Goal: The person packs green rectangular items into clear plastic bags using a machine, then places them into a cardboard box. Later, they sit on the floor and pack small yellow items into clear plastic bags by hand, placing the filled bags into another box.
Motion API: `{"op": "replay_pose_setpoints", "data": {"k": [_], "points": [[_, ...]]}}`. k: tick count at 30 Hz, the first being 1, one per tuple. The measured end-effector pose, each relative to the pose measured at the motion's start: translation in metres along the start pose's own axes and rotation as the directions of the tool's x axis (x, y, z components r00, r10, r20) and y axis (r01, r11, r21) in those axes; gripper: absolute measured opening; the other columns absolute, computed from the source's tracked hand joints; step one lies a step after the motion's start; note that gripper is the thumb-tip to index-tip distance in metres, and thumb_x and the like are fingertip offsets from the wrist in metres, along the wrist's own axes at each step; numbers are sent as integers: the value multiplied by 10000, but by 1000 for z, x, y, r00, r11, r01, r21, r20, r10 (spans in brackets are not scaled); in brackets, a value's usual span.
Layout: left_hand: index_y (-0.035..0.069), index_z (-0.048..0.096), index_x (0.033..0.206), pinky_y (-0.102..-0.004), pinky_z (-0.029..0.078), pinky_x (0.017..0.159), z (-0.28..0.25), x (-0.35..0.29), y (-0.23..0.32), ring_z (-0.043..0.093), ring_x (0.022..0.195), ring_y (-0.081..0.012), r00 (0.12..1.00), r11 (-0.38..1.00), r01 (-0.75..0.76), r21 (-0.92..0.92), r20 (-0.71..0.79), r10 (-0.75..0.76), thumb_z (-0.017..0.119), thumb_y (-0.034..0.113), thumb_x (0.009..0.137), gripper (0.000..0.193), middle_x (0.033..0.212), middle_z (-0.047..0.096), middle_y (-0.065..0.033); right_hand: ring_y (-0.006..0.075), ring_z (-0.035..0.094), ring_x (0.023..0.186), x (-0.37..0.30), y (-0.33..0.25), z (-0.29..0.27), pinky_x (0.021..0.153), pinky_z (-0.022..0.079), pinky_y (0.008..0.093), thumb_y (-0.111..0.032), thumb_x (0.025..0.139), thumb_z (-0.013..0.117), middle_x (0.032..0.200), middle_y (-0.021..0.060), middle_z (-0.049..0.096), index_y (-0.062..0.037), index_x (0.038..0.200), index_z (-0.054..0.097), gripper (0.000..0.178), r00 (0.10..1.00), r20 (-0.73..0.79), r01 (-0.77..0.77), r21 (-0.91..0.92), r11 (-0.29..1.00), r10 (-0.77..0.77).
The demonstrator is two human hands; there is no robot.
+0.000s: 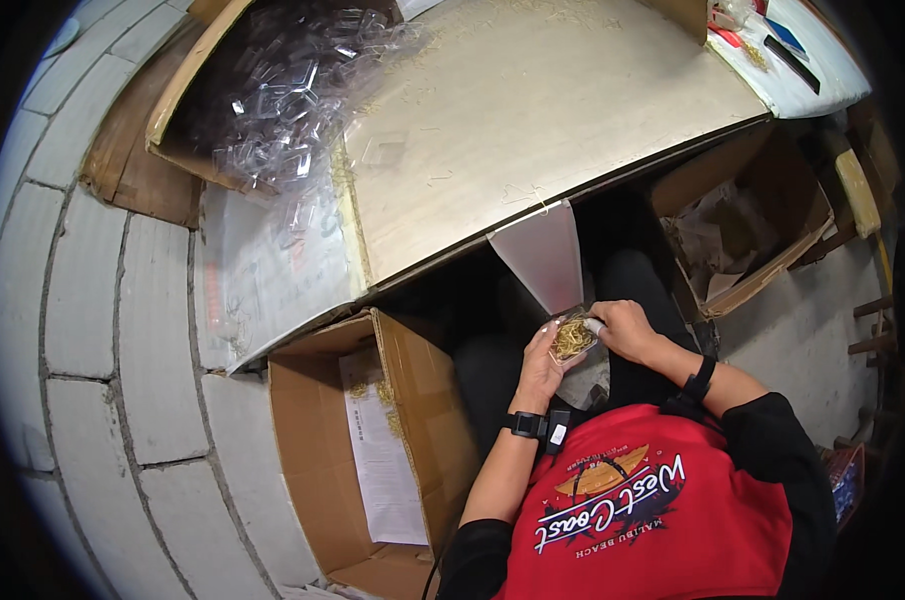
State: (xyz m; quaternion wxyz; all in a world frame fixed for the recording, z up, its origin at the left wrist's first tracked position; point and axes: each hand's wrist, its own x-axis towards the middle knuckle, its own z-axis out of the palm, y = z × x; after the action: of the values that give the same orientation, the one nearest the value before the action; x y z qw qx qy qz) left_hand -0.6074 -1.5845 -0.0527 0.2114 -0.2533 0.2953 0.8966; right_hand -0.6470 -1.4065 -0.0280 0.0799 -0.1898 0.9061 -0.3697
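Over my lap, a small clear plastic box [574, 338] full of gold-coloured metal pieces, too small to make out, sits between my hands. My left hand [542, 368] is wrapped round its left side, thumb along the edge. At the box's right side my right hand [625, 330] has its fingers closed against the rim; whether a loose piece is in them is hidden. Just beyond the box, a pale tapering chute [543, 252] hangs from the table's front edge.
The worktable [533, 110] bears scattered gold bits. A heap of clear plastic boxes [298, 95] spills from a carton at the back left. Open cardboard boxes stand below, one at the left [318, 460] with paper inside, another at the right [803, 215].
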Motion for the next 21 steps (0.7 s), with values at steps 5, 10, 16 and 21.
{"op": "replay_pose_setpoints", "data": {"k": [5, 10, 16, 21], "points": [[26, 541, 1114, -363, 577, 703, -2, 7, -8, 649, 875, -208, 998, 989, -54, 139, 25, 51, 504, 220, 938, 264, 1016, 631, -97, 304, 609, 696, -4, -12, -13, 609, 480, 425, -104, 675, 624, 748, 109, 565, -48, 752, 557, 116, 964, -51, 232, -317, 920, -261], [45, 556, 1104, -345, 583, 623, 0, 7, -8, 652, 838, -176, 998, 964, -66, 256, 16, 64, 503, 257, 936, 276, 995, 632, -80, 296, 601, 742, -6, -16, -12, 646, 486, 413, -81, 681, 603, 770, 105, 554, -43, 784, 562, 117, 962, 95, 273, -277, 921, -257], [31, 548, 1127, -302, 577, 510, 8, -5, 5, 656, 774, -161, 998, 950, -56, 306, 45, 44, 480, 265, 945, 305, 971, 634, -73, 306, 586, 761, 8, -33, -35, 657, 476, 408, -67, 699, 601, 805, 102, 557, -37, 909, 611, 213, 977, -22, 210, -106, 972, -214], [11, 532, 1140, -290, 574, 490, 12, -12, 8, 657, 758, -167, 992, 921, -22, 389, 124, -29, 446, 274, 959, 331, 960, 636, -85, 307, 576, 751, 15, -33, -34, 669, 462, 417, -78, 700, 601, 788, 95, 549, -41, 881, 649, 191, 975, 106, 194, 9, 981, -194]]}}
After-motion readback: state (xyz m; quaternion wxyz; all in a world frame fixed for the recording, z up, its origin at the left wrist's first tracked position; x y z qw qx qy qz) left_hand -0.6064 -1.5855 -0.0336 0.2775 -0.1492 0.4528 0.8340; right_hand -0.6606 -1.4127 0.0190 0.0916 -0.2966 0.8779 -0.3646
